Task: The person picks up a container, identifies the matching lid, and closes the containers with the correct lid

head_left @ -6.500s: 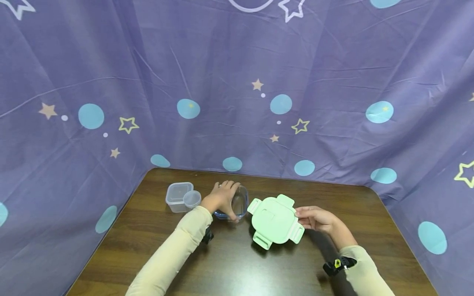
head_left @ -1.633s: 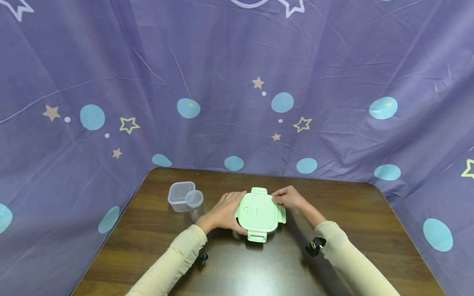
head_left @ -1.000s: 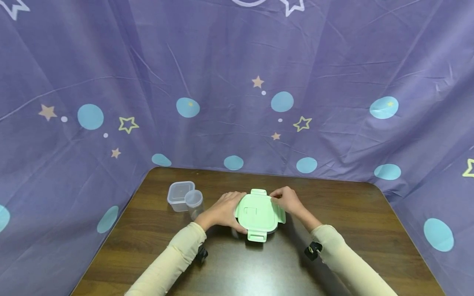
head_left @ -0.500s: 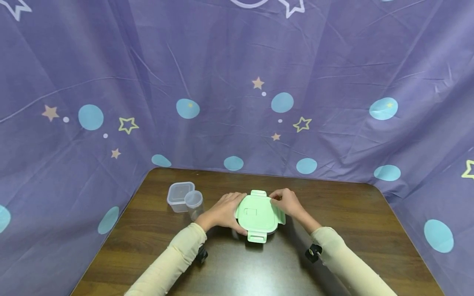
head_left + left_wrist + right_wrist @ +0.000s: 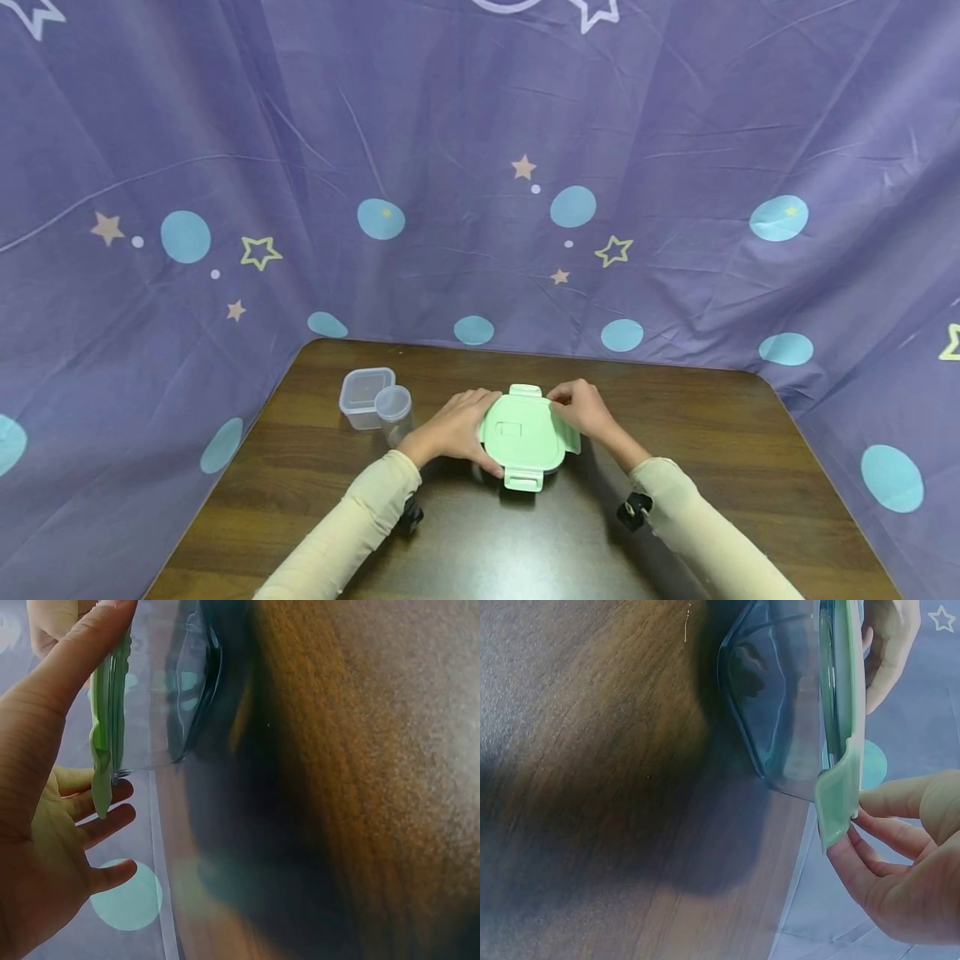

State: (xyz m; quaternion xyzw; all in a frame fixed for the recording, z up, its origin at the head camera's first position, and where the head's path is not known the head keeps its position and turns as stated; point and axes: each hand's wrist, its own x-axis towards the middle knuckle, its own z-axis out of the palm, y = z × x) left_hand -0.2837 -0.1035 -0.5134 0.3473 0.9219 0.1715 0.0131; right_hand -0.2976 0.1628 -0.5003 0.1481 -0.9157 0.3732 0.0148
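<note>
A pale green lid (image 5: 523, 433) with side flaps covers a clear glass food container (image 5: 780, 712) on the table. My left hand (image 5: 456, 429) grips the lidded container from the left, thumb at the near side and fingers toward the far side. In the left wrist view, the thumb lies along the rim of the lid. My right hand (image 5: 585, 408) pinches the lid at its far right, by the right flap (image 5: 836, 802), which sticks outward in the right wrist view. The near flap (image 5: 523, 480) also juts out. The left flap is mostly hidden by my left hand.
To the left stand a clear square plastic tub (image 5: 362, 398) with a lid and, close beside it, a clear round lidded cup (image 5: 394, 410). The brown wooden table (image 5: 720, 450) ends at the back against a purple patterned curtain (image 5: 480, 167).
Several seconds ago my right hand held the lid apart, right of the glass container; now it lies on the container. My left hand moved right with the container. The last second shows hardly any movement.
</note>
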